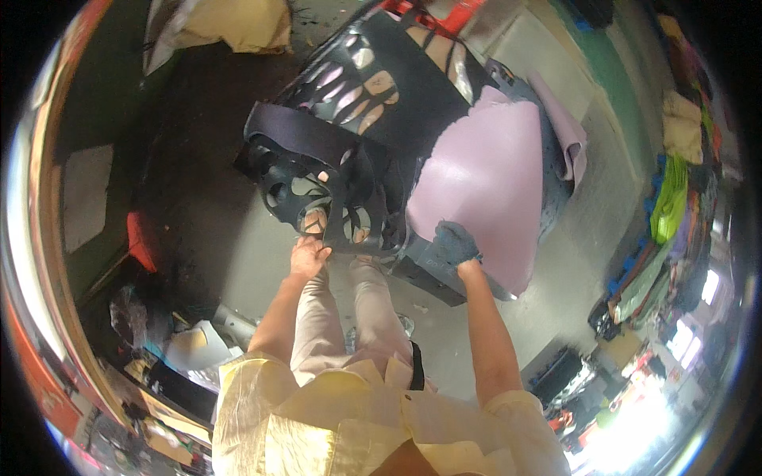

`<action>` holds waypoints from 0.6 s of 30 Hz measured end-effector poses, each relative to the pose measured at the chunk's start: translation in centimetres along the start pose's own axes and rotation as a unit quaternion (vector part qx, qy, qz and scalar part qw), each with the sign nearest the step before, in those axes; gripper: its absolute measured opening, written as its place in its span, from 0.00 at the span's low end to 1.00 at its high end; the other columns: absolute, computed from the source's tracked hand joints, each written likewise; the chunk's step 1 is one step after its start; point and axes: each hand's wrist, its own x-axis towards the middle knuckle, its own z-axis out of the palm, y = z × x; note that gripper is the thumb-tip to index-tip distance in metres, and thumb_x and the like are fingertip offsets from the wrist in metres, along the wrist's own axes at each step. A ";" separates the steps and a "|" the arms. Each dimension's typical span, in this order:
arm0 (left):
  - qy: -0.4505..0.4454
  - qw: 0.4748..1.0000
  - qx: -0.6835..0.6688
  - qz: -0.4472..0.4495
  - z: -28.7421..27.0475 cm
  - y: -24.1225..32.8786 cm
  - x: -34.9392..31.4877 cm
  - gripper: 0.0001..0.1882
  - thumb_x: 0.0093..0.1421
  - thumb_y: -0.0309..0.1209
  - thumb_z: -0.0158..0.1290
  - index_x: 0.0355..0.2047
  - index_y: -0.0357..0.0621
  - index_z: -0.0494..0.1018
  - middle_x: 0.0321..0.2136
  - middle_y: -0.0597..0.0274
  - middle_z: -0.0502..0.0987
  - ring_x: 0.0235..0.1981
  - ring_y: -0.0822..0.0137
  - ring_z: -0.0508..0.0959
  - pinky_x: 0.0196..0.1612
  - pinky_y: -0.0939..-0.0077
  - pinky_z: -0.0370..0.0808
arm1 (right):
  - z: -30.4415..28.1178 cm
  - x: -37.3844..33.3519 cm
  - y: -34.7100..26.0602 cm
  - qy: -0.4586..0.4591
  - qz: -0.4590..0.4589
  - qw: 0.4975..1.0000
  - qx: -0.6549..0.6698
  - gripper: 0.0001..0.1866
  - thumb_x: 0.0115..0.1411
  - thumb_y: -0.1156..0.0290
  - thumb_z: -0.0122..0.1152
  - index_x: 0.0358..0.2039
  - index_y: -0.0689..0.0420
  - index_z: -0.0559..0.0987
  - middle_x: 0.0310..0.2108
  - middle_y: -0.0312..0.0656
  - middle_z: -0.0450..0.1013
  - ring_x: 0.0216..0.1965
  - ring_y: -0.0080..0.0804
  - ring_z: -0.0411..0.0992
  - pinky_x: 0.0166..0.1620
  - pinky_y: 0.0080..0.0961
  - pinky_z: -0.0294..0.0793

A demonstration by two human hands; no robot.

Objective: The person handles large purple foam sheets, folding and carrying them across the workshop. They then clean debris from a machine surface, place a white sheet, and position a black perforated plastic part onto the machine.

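Observation:
My bare left hand [308,259] has its fingers curled at the near edge of a black sheet [369,178] full of cut-out holes, gripping that edge. The sheet is bent and bunched in front of my legs, and its flatter part reaches away from me. On my right hand [455,244] is a dark blue-grey glove. It is closed at the near left edge of a large lilac sheet [492,174], which looks like leather or a similar material. The gloved fingertips are hard to make out. A black strip [429,274] shows just under that hand.
Behind the lilac sheet stands a rolled lilac piece [565,135]. A pale yellow sheet [246,24] lies far left. Bright green material [671,198] and other piled pieces line the right side. Scraps and a clear plastic bag [131,317] lie at the left on the grey floor [556,278].

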 end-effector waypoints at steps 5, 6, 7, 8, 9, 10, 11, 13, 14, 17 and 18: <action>0.050 0.988 -0.145 -0.006 -6.3 0.4 -6.1 0.13 0.53 0.33 0.57 0.20 0.38 0.67 0.28 0.57 0.69 0.37 0.56 0.70 0.42 0.65 0.68 | 4.2 1.0 -8.1 -0.045 -0.062 0.992 -0.103 0.17 0.57 0.66 0.59 0.47 0.55 0.74 0.39 0.35 0.74 0.34 0.23 0.72 0.33 0.21 0.71; 0.045 0.982 -0.180 -0.040 -7.3 1.3 -7.5 0.13 0.54 0.32 0.57 0.20 0.38 0.66 0.27 0.58 0.68 0.37 0.57 0.69 0.42 0.67 0.67 | 5.0 1.3 -9.5 -0.062 -0.072 0.987 -0.131 0.17 0.58 0.66 0.59 0.47 0.56 0.74 0.40 0.35 0.74 0.35 0.23 0.72 0.33 0.20 0.71; 0.051 0.974 -0.218 -0.041 -8.4 2.4 -9.0 0.13 0.54 0.30 0.56 0.20 0.37 0.65 0.31 0.58 0.68 0.41 0.58 0.70 0.46 0.69 0.66 | 5.8 1.6 -10.7 -0.073 -0.130 0.974 -0.170 0.17 0.58 0.67 0.59 0.48 0.56 0.74 0.41 0.35 0.74 0.37 0.23 0.72 0.34 0.20 0.71; 0.089 0.960 -0.265 -0.002 -9.6 3.9 -10.5 0.14 0.54 0.29 0.57 0.19 0.36 0.65 0.38 0.54 0.69 0.49 0.55 0.68 0.52 0.67 0.64 | 6.8 1.9 -11.7 -0.087 -0.193 0.957 -0.200 0.18 0.58 0.67 0.58 0.48 0.57 0.74 0.42 0.35 0.74 0.39 0.22 0.72 0.35 0.19 0.71; 0.122 0.954 -0.265 0.067 -10.8 5.5 -12.1 0.14 0.52 0.31 0.58 0.18 0.37 0.66 0.44 0.47 0.69 0.53 0.48 0.66 0.54 0.60 0.64 | 8.0 2.1 -12.5 -0.105 -0.194 0.956 -0.196 0.17 0.58 0.66 0.60 0.46 0.58 0.75 0.41 0.37 0.75 0.40 0.23 0.71 0.40 0.21 0.71; 0.132 0.951 -0.259 0.101 -12.1 7.3 -13.8 0.15 0.51 0.31 0.59 0.17 0.38 0.65 0.45 0.48 0.69 0.57 0.46 0.63 0.55 0.56 0.63 | 9.3 2.2 -13.1 -0.120 -0.198 0.955 -0.183 0.16 0.57 0.65 0.61 0.43 0.60 0.76 0.40 0.40 0.75 0.42 0.24 0.70 0.46 0.23 0.70; 0.133 0.943 -0.274 0.136 -13.3 9.1 -15.7 0.15 0.51 0.31 0.58 0.15 0.39 0.64 0.45 0.49 0.69 0.58 0.46 0.62 0.54 0.55 0.64 | 10.9 2.4 -13.6 -0.167 -0.239 0.941 -0.174 0.16 0.57 0.64 0.60 0.43 0.61 0.76 0.42 0.42 0.75 0.43 0.27 0.71 0.47 0.24 0.70; 0.133 0.936 -0.262 0.195 -15.7 12.2 -19.6 0.15 0.51 0.32 0.57 0.15 0.41 0.65 0.44 0.53 0.68 0.58 0.45 0.62 0.53 0.51 0.65 | 14.2 2.5 -14.3 -0.187 -0.345 0.856 -0.335 0.17 0.59 0.62 0.56 0.44 0.60 0.76 0.45 0.49 0.73 0.46 0.40 0.71 0.51 0.29 0.68; 0.128 0.935 -0.241 0.226 -16.8 13.4 -21.6 0.14 0.51 0.33 0.57 0.16 0.41 0.66 0.44 0.54 0.68 0.58 0.46 0.62 0.53 0.51 0.66 | 16.0 2.3 -14.3 -0.202 -0.425 0.792 -0.388 0.18 0.60 0.60 0.54 0.45 0.60 0.76 0.46 0.51 0.72 0.48 0.44 0.70 0.52 0.30 0.67; 0.100 0.928 -0.231 0.276 -19.7 14.9 -26.6 0.10 0.50 0.33 0.57 0.18 0.43 0.71 0.43 0.57 0.71 0.59 0.50 0.63 0.56 0.52 0.64 | 21.9 1.0 -13.7 -0.239 -0.398 0.757 -0.460 0.23 0.61 0.54 0.50 0.47 0.60 0.74 0.50 0.50 0.70 0.50 0.45 0.69 0.53 0.31 0.66; 0.099 0.920 -0.243 0.293 -20.5 14.7 -27.8 0.08 0.50 0.33 0.57 0.20 0.43 0.72 0.43 0.57 0.71 0.59 0.51 0.62 0.57 0.51 0.63 | 24.1 0.5 -13.3 -0.246 -0.369 0.753 -0.486 0.25 0.60 0.52 0.49 0.48 0.60 0.74 0.50 0.49 0.70 0.50 0.45 0.68 0.54 0.32 0.65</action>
